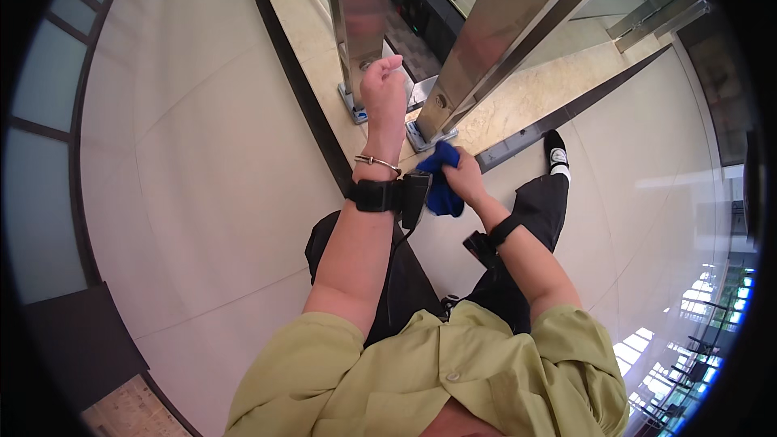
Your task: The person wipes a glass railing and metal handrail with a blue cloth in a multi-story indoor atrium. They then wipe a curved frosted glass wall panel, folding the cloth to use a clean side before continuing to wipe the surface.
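Observation:
My right hand [466,177] grips a bunched blue cloth [446,185], which hangs just in front of the foot of the right metal post [467,48]. My left hand [385,88] is raised with curled fingers near the lower part of the left metal post [364,6]; whether it touches the post or holds anything cannot be told. Both posts stand on base plates, the left one [355,110] partly behind my left forearm, the right one [428,136] just above the cloth. Blue bits show on both plates.
The posts rise from a beige stone ledge [510,100] with a dark border strip [291,67]. Glass panels adjoin them, and a lower level shows between them. Pale floor tiles [212,182] surround my bent legs; my shoe [555,149] is beside the right border.

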{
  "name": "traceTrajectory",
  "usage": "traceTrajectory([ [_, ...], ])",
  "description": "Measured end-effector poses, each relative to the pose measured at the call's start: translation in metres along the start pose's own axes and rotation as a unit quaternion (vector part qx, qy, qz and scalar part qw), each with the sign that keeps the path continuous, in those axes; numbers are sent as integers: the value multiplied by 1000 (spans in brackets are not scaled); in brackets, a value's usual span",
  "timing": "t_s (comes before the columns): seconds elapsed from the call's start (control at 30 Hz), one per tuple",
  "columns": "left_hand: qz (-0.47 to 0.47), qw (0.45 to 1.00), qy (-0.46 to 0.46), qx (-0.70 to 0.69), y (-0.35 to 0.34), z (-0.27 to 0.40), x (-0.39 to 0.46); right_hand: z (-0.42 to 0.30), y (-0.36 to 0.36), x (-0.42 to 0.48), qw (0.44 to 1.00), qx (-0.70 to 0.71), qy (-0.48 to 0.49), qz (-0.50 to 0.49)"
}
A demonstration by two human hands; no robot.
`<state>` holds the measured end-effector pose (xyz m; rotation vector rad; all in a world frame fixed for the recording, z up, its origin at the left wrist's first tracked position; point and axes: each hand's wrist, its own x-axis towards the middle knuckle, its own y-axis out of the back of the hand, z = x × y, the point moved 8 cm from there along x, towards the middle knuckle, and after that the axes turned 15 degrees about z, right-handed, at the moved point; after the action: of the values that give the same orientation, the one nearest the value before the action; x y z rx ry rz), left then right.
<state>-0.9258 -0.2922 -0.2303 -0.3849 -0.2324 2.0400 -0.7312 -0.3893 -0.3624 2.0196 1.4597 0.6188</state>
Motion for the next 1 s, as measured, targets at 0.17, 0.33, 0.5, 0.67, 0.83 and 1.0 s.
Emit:
traceTrajectory([
  [0.17, 9, 1000, 8, 18, 6, -6, 4, -24, -55, 6, 779, 503, -375, 1],
  [0.33, 15, 999, 25, 36, 6, -2, 0, -17, -109, 23, 637, 673, -374, 35],
  [0.5, 4, 998, 37, 59, 2, -1, -5, 6, -151, 31, 610, 676, -409, 54],
  [0.67, -2, 997, 39, 73, 9, -5, -2, -19, -144, 25, 559, 711, -426, -12],
  [0.83, -32, 997, 38, 53, 4, -14, 3, 38, -109, -10, 604, 659, -447, 41],
  [1.0, -160, 967, -70, 183, -22, -1, -24, 59, -20, -9, 686, 603, -339, 223],
])
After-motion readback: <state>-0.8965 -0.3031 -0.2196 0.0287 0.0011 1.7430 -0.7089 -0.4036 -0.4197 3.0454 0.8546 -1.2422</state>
